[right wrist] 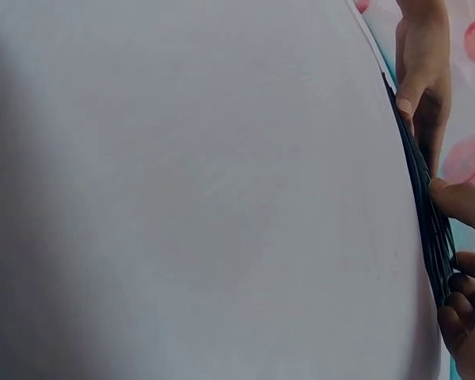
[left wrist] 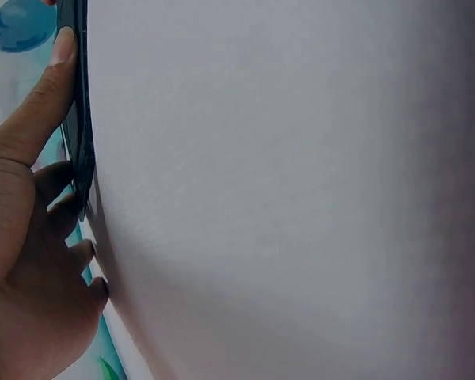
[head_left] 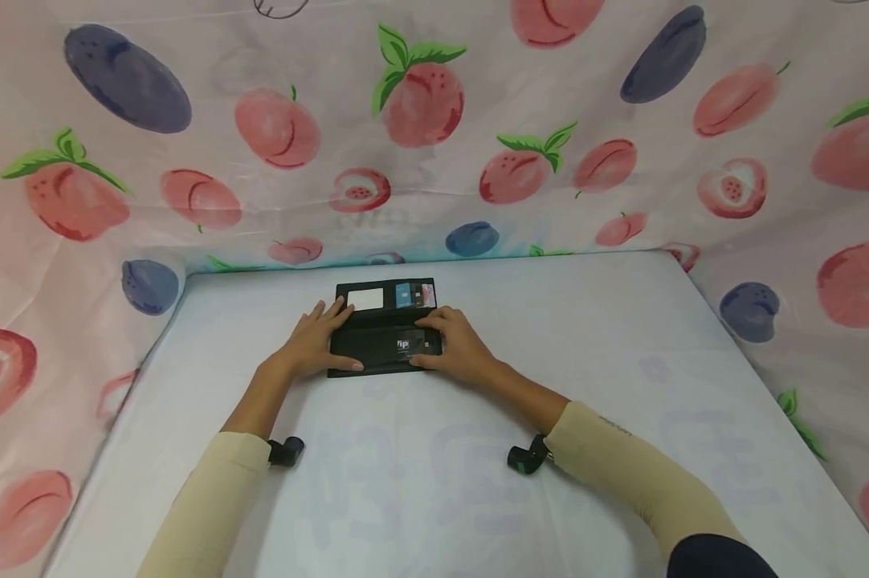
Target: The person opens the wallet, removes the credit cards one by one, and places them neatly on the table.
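Observation:
An unfolded black wallet [head_left: 365,347] lies on the table. Its far half carries a white rectangle [head_left: 365,299] and several colourful cards [head_left: 414,295]; a dark card [head_left: 409,343] with pale lettering shows in the near half. My left hand [head_left: 312,341] rests over the wallet's left end, thumb stretched along the near part and fingers spread toward the far half. At the right end, my right hand [head_left: 459,345] grips the wallet, its thumb by the near edge and curled fingers near the fold. The right wrist view shows the wallet's layered edge [right wrist: 431,226] side-on.
A white-covered table [head_left: 420,482] spreads around the wallet. Behind it and at both sides hangs a fruit-printed cloth [head_left: 434,185]. Small black wrist cameras [head_left: 286,452] sit at both sleeve cuffs, close above the tabletop.

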Demonstrator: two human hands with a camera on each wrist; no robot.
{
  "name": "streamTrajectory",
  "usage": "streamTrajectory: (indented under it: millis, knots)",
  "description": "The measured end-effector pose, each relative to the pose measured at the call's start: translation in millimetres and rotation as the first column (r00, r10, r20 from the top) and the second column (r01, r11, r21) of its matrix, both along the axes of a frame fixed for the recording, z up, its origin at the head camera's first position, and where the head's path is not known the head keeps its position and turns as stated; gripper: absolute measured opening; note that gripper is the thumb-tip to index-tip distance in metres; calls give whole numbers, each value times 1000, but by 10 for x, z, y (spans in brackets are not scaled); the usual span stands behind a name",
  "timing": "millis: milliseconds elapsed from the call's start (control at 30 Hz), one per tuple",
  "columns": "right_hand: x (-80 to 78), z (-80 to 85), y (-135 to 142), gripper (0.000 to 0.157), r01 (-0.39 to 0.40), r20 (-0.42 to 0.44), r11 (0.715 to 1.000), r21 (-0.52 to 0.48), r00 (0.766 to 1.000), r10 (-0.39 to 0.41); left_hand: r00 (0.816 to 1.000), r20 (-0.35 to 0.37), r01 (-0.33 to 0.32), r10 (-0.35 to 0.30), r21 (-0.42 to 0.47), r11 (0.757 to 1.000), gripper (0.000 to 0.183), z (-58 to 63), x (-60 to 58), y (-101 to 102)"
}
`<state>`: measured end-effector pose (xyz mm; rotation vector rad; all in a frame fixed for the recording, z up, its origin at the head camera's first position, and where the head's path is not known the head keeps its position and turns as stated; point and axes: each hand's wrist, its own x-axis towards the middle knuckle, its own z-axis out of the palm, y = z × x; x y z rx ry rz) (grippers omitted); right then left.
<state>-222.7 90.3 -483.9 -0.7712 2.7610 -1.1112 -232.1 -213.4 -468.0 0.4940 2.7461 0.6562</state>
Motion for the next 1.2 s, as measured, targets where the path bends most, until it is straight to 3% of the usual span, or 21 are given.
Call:
streamTrajectory:
  millis: [533,1200]
  knots:
    - [-59,7,-36,60,-37,-25,996,77,999,39,1000,8,-8,9,-8,1000,115,-19,-1,-12]
    - [-35,39,58,58,-29,10,999,22,1000,29,1000,-2,2,-2,-6,1000,116,-24,-3,-33]
